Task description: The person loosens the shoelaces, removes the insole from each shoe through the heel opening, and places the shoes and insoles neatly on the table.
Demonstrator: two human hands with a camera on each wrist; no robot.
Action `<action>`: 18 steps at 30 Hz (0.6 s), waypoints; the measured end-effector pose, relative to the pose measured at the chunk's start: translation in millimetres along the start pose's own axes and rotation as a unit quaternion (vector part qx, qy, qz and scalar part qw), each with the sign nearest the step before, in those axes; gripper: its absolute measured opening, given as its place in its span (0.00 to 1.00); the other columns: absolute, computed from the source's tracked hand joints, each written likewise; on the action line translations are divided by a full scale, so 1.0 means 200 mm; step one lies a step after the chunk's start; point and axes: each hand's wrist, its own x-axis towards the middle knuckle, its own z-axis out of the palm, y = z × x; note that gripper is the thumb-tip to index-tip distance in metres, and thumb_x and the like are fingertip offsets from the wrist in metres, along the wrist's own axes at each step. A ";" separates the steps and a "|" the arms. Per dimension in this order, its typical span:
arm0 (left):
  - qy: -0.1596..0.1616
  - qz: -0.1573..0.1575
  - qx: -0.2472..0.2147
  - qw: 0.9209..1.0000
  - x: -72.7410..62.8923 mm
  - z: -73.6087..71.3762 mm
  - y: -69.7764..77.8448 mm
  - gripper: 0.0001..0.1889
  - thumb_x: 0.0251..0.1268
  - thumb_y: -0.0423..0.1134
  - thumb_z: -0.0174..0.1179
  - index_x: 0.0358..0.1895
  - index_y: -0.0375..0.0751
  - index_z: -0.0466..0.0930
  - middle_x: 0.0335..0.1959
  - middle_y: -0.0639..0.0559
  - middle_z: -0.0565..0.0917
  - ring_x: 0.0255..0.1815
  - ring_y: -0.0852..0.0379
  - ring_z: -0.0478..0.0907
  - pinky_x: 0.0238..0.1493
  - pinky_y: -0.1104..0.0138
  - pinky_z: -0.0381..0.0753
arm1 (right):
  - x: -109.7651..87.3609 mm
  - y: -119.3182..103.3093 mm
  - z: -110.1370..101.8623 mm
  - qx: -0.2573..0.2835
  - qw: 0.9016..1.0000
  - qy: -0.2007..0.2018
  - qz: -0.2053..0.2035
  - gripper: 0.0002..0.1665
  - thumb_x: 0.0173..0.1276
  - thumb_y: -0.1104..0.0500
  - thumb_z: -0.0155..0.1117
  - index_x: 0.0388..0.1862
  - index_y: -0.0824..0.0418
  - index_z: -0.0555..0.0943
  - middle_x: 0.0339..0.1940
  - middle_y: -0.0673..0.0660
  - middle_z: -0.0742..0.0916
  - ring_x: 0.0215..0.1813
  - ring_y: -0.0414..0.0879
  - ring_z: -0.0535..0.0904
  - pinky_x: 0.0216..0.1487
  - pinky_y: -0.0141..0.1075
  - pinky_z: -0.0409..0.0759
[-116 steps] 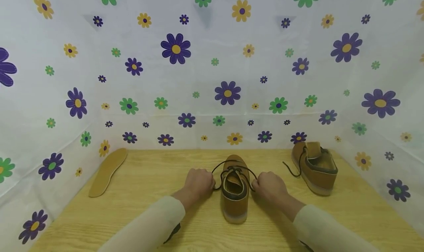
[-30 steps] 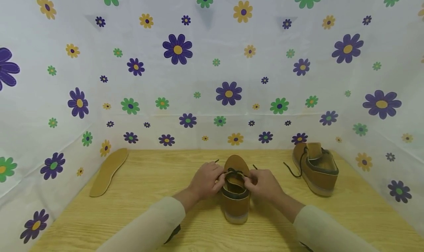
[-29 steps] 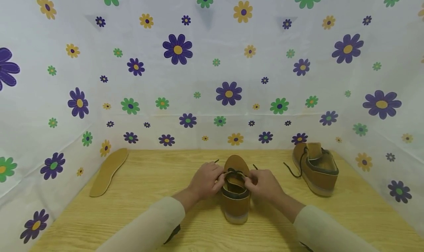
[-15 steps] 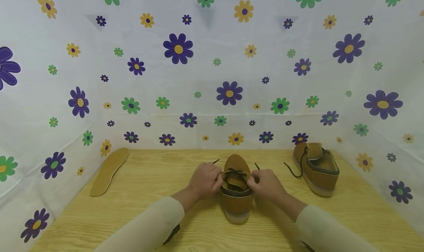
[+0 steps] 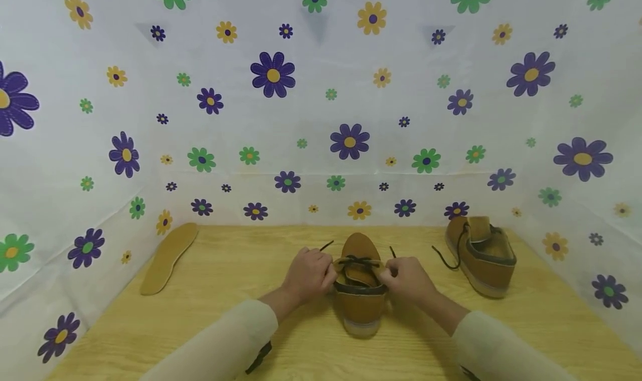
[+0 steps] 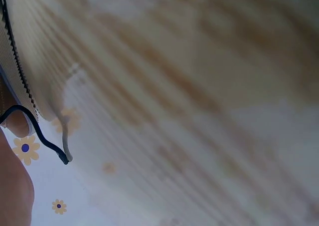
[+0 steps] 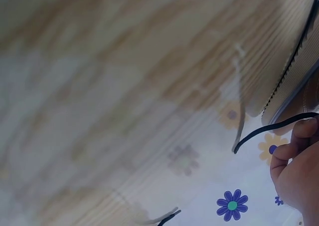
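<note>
A brown lace-up shoe (image 5: 362, 308) stands in the middle of the table, toe pointing away and heel toward me. My left hand (image 5: 308, 274) pinches the left eyelet flap of its opening. The right flap is pinched by my right hand (image 5: 408, 281), and the two flaps are spread apart over the tongue. Dark shoelace (image 5: 357, 260) crosses between the flaps. One loose lace end (image 6: 47, 142) hangs past my left hand in the left wrist view, and another lace end (image 7: 259, 130) runs out by my right fingers in the right wrist view. My fingertips are partly hidden.
A matching brown shoe (image 5: 494, 278) sits at the back right, its tongue up and a lace trailing onto the table. A tan insole (image 5: 168, 261) lies at the back left. White flowered cloth (image 5: 321, 119) walls the wooden table (image 5: 225, 269) behind and at both sides.
Earlier my hands held the laces out to both sides; now they pinch the shoe's flaps. Over the last second the hands have drawn slightly apart and the opening has widened.
</note>
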 end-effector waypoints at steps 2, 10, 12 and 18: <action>0.006 0.001 -0.002 1.000 0.01 0.01 0.00 0.12 0.53 0.35 0.50 0.16 0.50 0.60 0.13 0.61 0.57 0.21 0.67 0.44 0.28 0.71 0.47 | 0.00 -0.01 -0.01 -0.003 1.000 -0.001 -0.004 0.19 0.54 0.66 0.53 0.12 0.52 0.58 0.11 0.42 0.61 0.18 0.33 0.52 0.24 0.27 0.54; -0.002 -0.007 -0.010 1.000 0.00 0.03 0.01 0.11 0.56 0.36 0.49 0.17 0.48 0.61 0.13 0.59 0.61 0.18 0.61 0.54 0.28 0.70 0.50 | 0.00 -0.04 0.00 -0.003 1.000 0.006 -0.004 0.17 0.55 0.65 0.53 0.12 0.53 0.61 0.11 0.43 0.63 0.16 0.33 0.54 0.22 0.27 0.56; -0.001 -0.008 -0.017 1.000 0.00 0.04 0.01 0.11 0.55 0.35 0.49 0.18 0.48 0.61 0.13 0.59 0.60 0.18 0.61 0.54 0.28 0.71 0.50 | -0.01 -0.04 0.00 0.003 1.000 0.003 -0.003 0.17 0.55 0.65 0.53 0.12 0.54 0.61 0.11 0.43 0.63 0.16 0.33 0.55 0.22 0.27 0.56; -0.004 -0.008 -0.027 1.000 0.01 0.04 0.01 0.11 0.57 0.36 0.49 0.18 0.48 0.62 0.14 0.60 0.62 0.19 0.62 0.56 0.28 0.71 0.52 | 0.00 -0.03 0.01 0.017 1.000 0.001 -0.005 0.17 0.57 0.64 0.54 0.13 0.54 0.63 0.11 0.42 0.65 0.17 0.32 0.58 0.22 0.27 0.58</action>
